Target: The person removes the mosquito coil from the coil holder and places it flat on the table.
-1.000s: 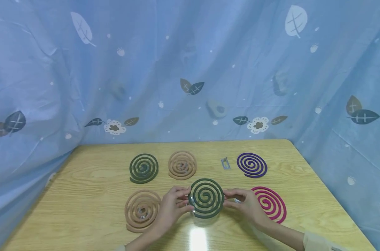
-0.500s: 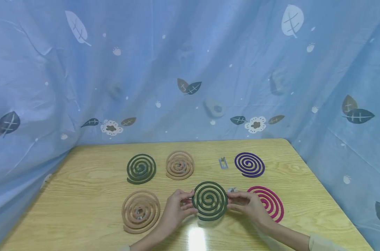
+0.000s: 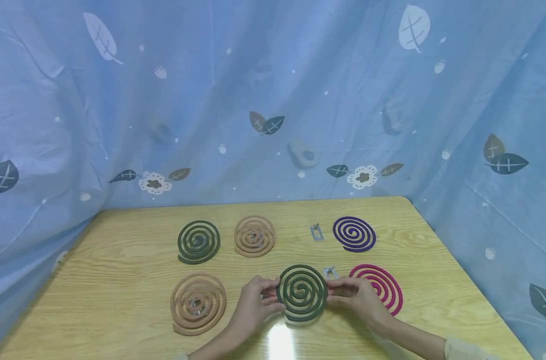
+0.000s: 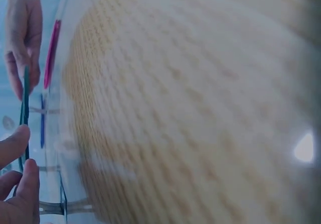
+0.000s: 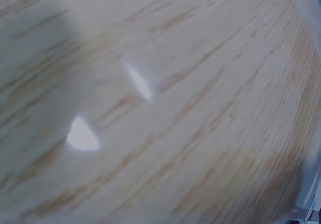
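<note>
A dark green mosquito coil (image 3: pixel 301 288) is held over the table by both hands, its spiral face showing in the head view. My left hand (image 3: pixel 256 303) pinches its left edge between thumb and fingers. On the opposite edge my right hand (image 3: pixel 356 301) pinches it likewise. Seen edge-on in the left wrist view, the coil (image 4: pixel 26 103) spans the two hands. Beyond the right hand lies a small metal coil stand (image 3: pixel 330 273), with a pink coil (image 3: pixel 392 290) partly covered by that hand. Something small and shiny behind my left fingers is mostly hidden.
A second green coil (image 3: pixel 198 242), a tan coil (image 3: pixel 254 236), another metal stand (image 3: pixel 317 232) and a purple coil (image 3: pixel 354 233) lie along the back. A larger tan coil (image 3: pixel 198 303) is left of my left hand. Blue patterned cloth (image 3: pixel 209 100) surrounds the wooden table (image 3: pixel 119 280).
Both hands have carried the green coil slightly right and toward the front, still pinching its edges. The metal stand by my right fingers has come into fuller view. The head view has turned slightly right.
</note>
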The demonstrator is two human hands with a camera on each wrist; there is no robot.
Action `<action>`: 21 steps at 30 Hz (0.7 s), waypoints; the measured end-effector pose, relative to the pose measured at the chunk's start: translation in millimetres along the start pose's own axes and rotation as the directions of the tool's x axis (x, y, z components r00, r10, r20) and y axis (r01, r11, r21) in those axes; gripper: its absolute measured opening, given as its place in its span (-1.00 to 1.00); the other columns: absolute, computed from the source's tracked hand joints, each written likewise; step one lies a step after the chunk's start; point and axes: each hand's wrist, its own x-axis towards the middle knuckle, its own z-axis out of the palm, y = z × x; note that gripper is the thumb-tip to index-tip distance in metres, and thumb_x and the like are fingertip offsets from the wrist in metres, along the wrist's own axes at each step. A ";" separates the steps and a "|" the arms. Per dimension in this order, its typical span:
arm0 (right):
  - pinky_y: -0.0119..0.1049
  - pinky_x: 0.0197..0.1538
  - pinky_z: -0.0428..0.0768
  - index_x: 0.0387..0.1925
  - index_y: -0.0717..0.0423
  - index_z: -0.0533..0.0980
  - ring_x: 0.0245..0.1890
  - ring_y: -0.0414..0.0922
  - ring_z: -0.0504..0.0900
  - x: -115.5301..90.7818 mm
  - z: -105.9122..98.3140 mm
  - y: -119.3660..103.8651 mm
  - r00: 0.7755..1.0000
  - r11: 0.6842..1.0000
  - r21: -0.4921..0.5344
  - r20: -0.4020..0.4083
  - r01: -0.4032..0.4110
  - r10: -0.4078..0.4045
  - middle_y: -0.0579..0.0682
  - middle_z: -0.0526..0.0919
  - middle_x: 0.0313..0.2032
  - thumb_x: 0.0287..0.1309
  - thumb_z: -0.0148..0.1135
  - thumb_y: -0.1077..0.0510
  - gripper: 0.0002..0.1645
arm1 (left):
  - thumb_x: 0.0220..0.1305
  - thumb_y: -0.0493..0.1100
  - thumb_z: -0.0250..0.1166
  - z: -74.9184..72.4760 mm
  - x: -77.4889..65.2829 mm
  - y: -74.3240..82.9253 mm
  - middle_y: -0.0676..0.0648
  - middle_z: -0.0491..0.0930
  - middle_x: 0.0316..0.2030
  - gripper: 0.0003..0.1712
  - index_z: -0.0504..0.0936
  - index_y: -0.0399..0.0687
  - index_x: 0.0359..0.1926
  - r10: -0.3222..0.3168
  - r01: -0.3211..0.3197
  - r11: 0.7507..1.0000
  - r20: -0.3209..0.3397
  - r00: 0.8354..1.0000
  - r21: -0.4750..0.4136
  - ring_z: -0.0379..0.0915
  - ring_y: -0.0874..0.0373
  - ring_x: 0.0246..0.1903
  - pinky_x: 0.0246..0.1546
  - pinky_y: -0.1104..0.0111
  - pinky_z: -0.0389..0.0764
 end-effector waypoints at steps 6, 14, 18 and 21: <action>-0.43 -0.12 0.66 -0.04 0.66 0.41 -0.25 -0.26 0.68 -3.6 -4.2 0.0 0.998 0.999 0.040 0.055 -0.019 0.017 0.29 0.67 -0.18 -0.03 0.39 0.37 -0.45 | -0.22 -0.48 0.50 3.9 -2.3 2.8 -0.17 0.45 -0.28 -0.38 0.52 -0.59 -0.03 -0.015 0.016 0.999 0.029 0.999 -0.028 0.57 0.01 -0.23 -0.15 0.50 0.64; -0.40 -0.12 0.67 0.01 0.68 0.34 -0.23 -0.23 0.66 -3.1 -5.7 -0.2 0.993 0.999 0.035 0.117 -0.037 0.033 0.35 0.61 -0.15 -0.08 0.41 0.40 -0.35 | -0.24 -0.45 0.52 6.8 -4.7 1.9 -0.16 0.50 -0.27 -0.40 0.55 -0.58 -0.08 0.012 -0.013 0.999 0.049 0.999 0.036 0.59 0.01 -0.24 -0.14 0.52 0.62; -0.39 -0.13 0.68 0.09 0.66 0.30 -0.24 -0.21 0.65 -1.9 -6.8 -0.3 0.992 0.999 0.017 0.124 -0.040 0.038 0.30 0.60 -0.16 -0.10 0.41 0.41 -0.28 | -0.23 -0.43 0.53 7.3 -3.6 1.9 -0.18 0.51 -0.26 -0.41 0.55 -0.57 -0.08 0.024 -0.028 0.997 0.063 0.998 0.067 0.57 0.01 -0.23 -0.13 0.54 0.61; -0.40 -0.12 0.67 0.09 0.65 0.32 -0.23 -0.21 0.65 -2.0 -6.9 -1.2 0.991 0.999 0.005 0.125 -0.041 0.040 0.33 0.60 -0.15 -0.08 0.41 0.40 -0.29 | -0.23 -0.43 0.52 7.7 -3.3 2.1 -0.18 0.51 -0.25 -0.40 0.55 -0.57 -0.07 0.020 -0.025 0.997 0.069 0.997 0.077 0.56 0.03 -0.24 -0.13 0.54 0.61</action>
